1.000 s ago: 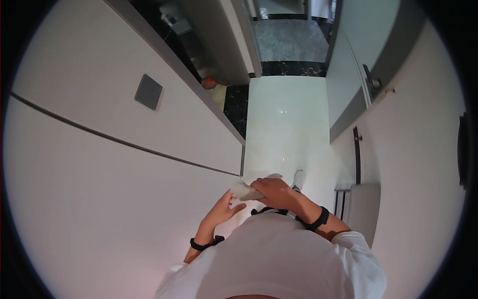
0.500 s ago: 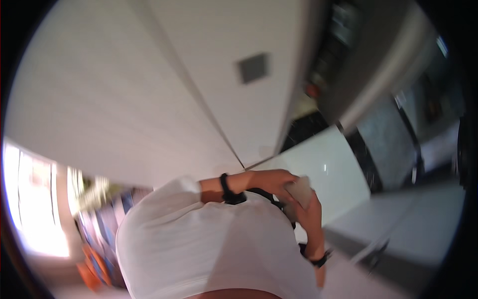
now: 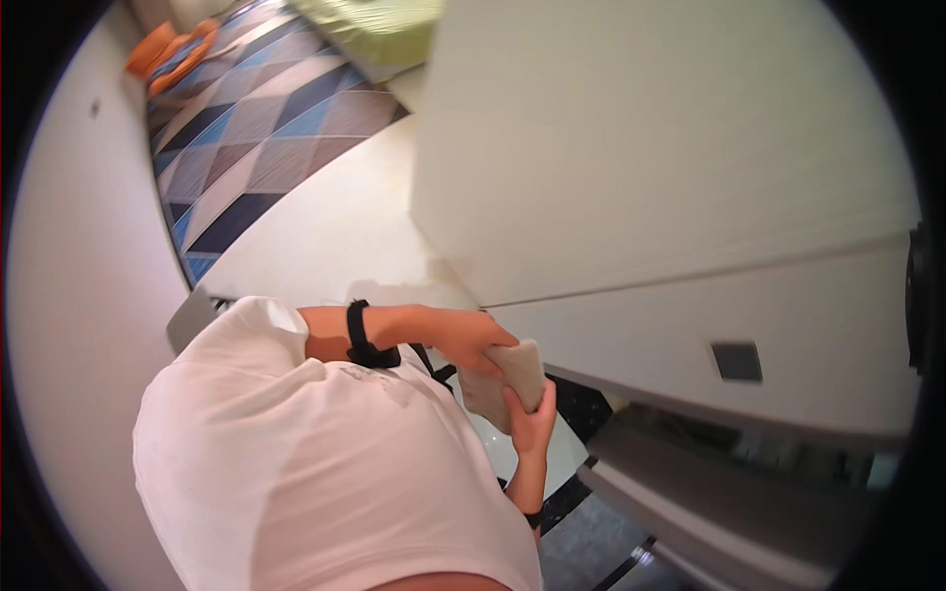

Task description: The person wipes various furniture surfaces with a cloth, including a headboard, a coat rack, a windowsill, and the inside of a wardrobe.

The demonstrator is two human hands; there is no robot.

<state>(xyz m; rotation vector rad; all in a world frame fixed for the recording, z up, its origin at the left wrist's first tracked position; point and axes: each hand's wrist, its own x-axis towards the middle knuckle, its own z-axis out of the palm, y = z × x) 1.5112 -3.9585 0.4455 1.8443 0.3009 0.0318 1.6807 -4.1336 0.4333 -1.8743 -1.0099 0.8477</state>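
Note:
Both my hands hold a beige, flat, soft-looking folded cloth [image 3: 522, 362] in front of my white shirt. My left hand [image 3: 478, 342], reaching in from the left with a black band on the wrist, grips its upper left part. From below, my right hand [image 3: 533, 426] clasps the lower right edge, thumb on the near face. The fingers behind the cloth are hidden.
A tall white panel [image 3: 650, 148] with a dark square plate [image 3: 737, 361] stands ahead and right. A diamond-patterned rug [image 3: 266, 148] and an orange object [image 3: 169, 54] lie far left. A grey-brown ledge [image 3: 690, 473] is at lower right.
My view has swung round to the left, bringing the rug into sight and shifting the dark plate rightward. Both hands still hold the cloth, now seen more sharply.

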